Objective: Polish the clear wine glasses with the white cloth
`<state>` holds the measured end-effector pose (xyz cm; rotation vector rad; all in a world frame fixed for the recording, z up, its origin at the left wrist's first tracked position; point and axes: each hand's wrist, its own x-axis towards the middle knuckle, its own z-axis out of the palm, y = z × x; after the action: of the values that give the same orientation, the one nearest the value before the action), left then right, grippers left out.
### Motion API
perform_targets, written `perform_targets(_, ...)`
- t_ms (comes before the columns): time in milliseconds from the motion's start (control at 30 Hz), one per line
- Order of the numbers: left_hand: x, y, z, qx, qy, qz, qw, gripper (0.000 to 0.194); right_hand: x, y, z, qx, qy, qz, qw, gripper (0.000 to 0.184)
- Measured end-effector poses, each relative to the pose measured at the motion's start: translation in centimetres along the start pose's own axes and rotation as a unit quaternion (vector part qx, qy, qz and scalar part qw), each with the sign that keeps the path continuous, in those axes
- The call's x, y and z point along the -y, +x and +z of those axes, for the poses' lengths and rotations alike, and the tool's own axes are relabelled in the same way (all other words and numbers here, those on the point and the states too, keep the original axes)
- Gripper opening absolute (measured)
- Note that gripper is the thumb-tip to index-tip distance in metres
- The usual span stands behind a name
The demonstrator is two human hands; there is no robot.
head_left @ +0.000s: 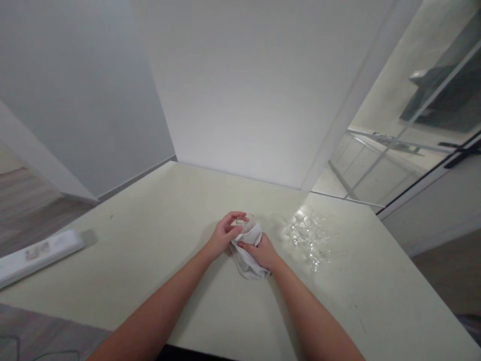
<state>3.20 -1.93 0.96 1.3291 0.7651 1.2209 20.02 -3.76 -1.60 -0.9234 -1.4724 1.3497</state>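
Observation:
A clear drinking glass (245,219) is held over the middle of the table, its round rim showing above a white cloth (248,260). My left hand (224,234) has its fingers curled round the rim side of the glass. On the other side, my right hand (263,251) grips the cloth against the glass, thumb on top. The lower part of the glass is hidden by the cloth, which drapes down toward me. To the right of my right hand stands a cluster of several clear glasses (310,235), hard to tell apart.
The pale table (150,281) meets a white wall (240,100) at its back. At the left edge lies a long white object with brownish marks (41,253). A glass-paned door (398,155) with a black handle is on the right.

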Motion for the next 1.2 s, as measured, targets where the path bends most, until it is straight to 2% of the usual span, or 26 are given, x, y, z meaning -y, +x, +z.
perform_targets(133, 0.0, 0.0, -0.2, 0.003, 0.018, -0.016, 1.000, 0.055, 0.1, -0.1, 0.7, -0.024, -0.053, -0.035, 0.998, 0.030)
perform_targets(367, 0.0, -0.6, 0.4, 0.054, 0.069, -0.007, 0.996, 0.067, -0.5, 0.0, 0.6, 0.023, -0.077, -0.060, 0.995, 0.025)
perform_targets(467, 0.3, -0.6, 0.5, 0.070, 0.024, -0.013, 0.997, 0.062, -0.4, 0.0, 0.4, 0.028, -0.047, -0.046, 0.997, 0.025)
perform_targets(633, 0.5, -0.3, 0.4, 0.093, -0.068, -0.025, 0.993, 0.065, 0.5, -0.1, -0.3, 0.062, 0.023, -0.004, 0.998, 0.044)
perform_targets(767, 0.6, -0.1, 0.5, 0.040, -0.025, -0.011, 0.999, 0.064, 0.5, 0.1, -0.1, 0.042, -0.005, -0.016, 0.999, 0.036)
perform_targets(833, 0.5, -0.1, 0.5, 0.017, -0.004, -0.018, 1.000, 0.063, 0.4, 0.2, 0.0, 0.055, 0.004, -0.015, 0.998, 0.036)
perform_targets(1000, -0.2, -0.4, 0.5, 0.059, -0.031, -0.039, 0.997, 0.062, 0.5, 0.0, -0.9, 0.070, 0.047, 0.034, 0.996, 0.047)
perform_targets(1067, -0.2, -0.4, 0.5, 0.052, -0.034, -0.031, 0.998, 0.060, 0.5, -0.2, -1.4, 0.065, 0.082, 0.061, 0.993, 0.047)
perform_targets(1133, 0.0, -0.2, 0.4, 0.020, -0.037, -0.013, 0.999, 0.055, 0.2, -0.2, -1.5, 0.038, 0.138, 0.098, 0.985, 0.047)
perform_targets(1200, 0.2, 0.1, 0.2, -0.020, -0.047, 0.006, 0.999, 0.050, 0.0, 0.0, -1.2, -0.017, 0.193, 0.133, 0.972, 0.046)
